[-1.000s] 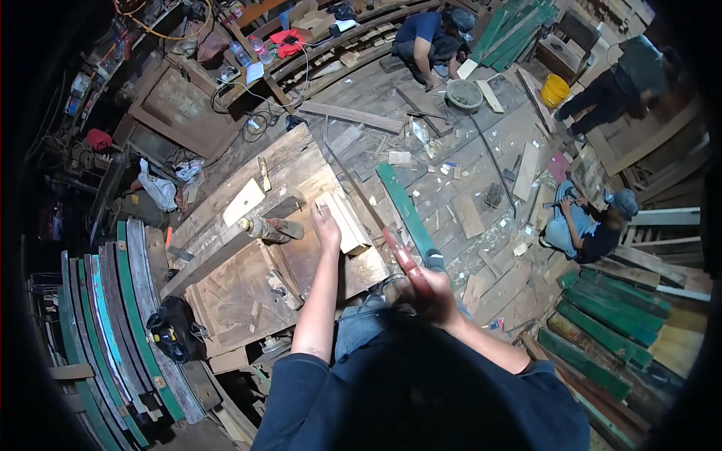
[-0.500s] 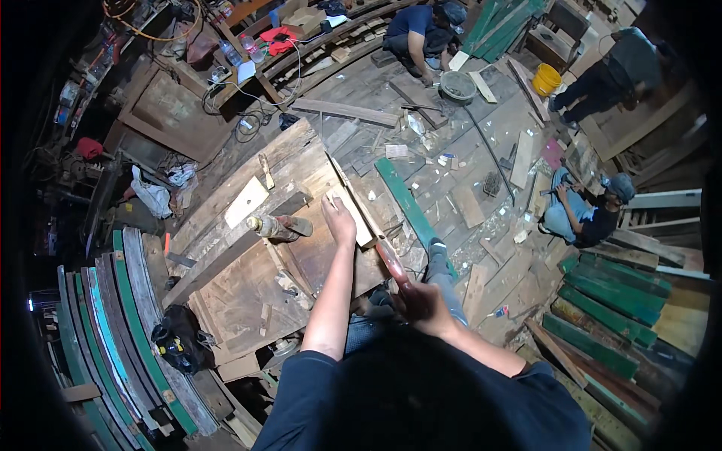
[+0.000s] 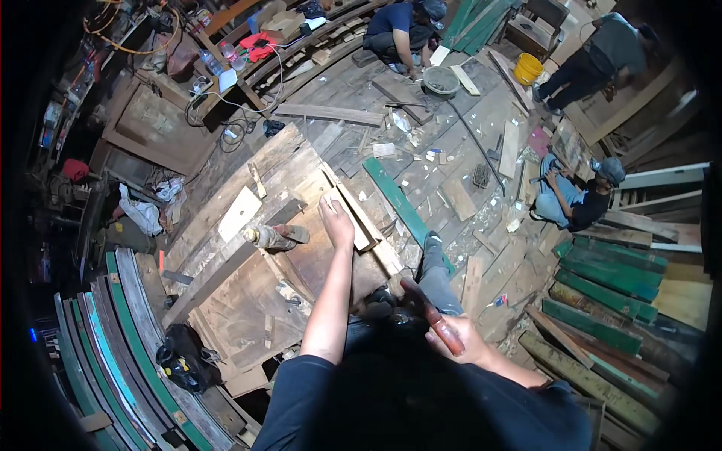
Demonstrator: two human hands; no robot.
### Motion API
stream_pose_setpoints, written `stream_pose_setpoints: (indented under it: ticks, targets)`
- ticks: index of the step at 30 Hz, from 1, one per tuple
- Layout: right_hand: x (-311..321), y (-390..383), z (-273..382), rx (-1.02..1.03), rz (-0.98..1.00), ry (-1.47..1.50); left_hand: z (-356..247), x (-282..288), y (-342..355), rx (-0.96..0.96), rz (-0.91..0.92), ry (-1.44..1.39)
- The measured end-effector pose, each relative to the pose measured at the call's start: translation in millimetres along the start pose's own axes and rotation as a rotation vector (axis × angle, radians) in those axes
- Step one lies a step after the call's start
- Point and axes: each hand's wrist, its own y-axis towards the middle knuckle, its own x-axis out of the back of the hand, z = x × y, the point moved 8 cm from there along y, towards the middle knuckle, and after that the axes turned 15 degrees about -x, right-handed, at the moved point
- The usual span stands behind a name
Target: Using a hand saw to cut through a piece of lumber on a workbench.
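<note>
My left hand is closed over the side of a pale wooden board, which lies along the right edge of the wooden workbench. My right hand is wrapped round the reddish-brown handle of a long hand tool close to my body. The tool's dark front part points up and left toward the board's near end; its exact kind is hard to make out. A grimy bottle stands by a thick beam left of my left hand. A pale offcut lies beyond it.
A green plank lies on the littered floor right of the bench. Stacked planks stand at left, green boards at right. Three other people work at the far side and right, near a yellow bucket and a round basin.
My right hand has drawn the tool back toward my body and to the right, away from the board. My left hand stays on the board. The whole view has shifted slightly.
</note>
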Motion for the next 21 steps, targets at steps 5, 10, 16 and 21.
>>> stream_pose_setpoints:
  ticks: [5,10,16,21]
  targets:
    - [-6.9,12.4,-5.6,0.009,-0.016,0.069,-11.7,-4.9,-1.2,0.083,0.081,0.004]
    - [-41.4,94.5,-41.1,-0.188,0.0,0.098,-17.3,-4.9,2.0,-0.019,0.09,0.077]
    - [-36.6,124.1,-32.2,-0.043,0.103,0.238,-9.7,-8.7,-1.3,-0.017,0.134,0.127]
    - [-31.4,33.9,-60.6,-0.279,0.14,0.334,-1.9,-5.7,-1.5,0.014,0.136,0.139]
